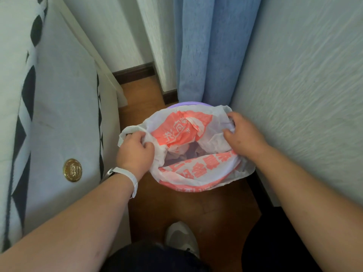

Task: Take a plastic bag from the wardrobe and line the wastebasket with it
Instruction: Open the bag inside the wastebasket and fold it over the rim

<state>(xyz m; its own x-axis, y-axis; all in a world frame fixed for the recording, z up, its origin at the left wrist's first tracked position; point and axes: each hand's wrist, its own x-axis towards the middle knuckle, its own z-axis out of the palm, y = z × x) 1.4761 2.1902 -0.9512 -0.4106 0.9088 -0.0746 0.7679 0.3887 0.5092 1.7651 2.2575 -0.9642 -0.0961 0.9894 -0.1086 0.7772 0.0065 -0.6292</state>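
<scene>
A white plastic bag (196, 173) with orange-red print hangs open inside a purple wastebasket (186, 104) on the floor. Only the basket's far rim shows; the bag's near edge is folded over the front rim. My left hand (134, 152) grips the bag's left edge and handle loop. On the right side my right hand (242, 135) grips the bag's other edge, close to the wall. The bag's mouth gapes between my hands.
A white mattress (64, 114) with a black-patterned border and a gold round badge stands on the left. A blue curtain (208, 50) hangs behind the basket. A pale wall (304, 95) is at the right. My white shoe (181, 238) rests on the brown wooden floor.
</scene>
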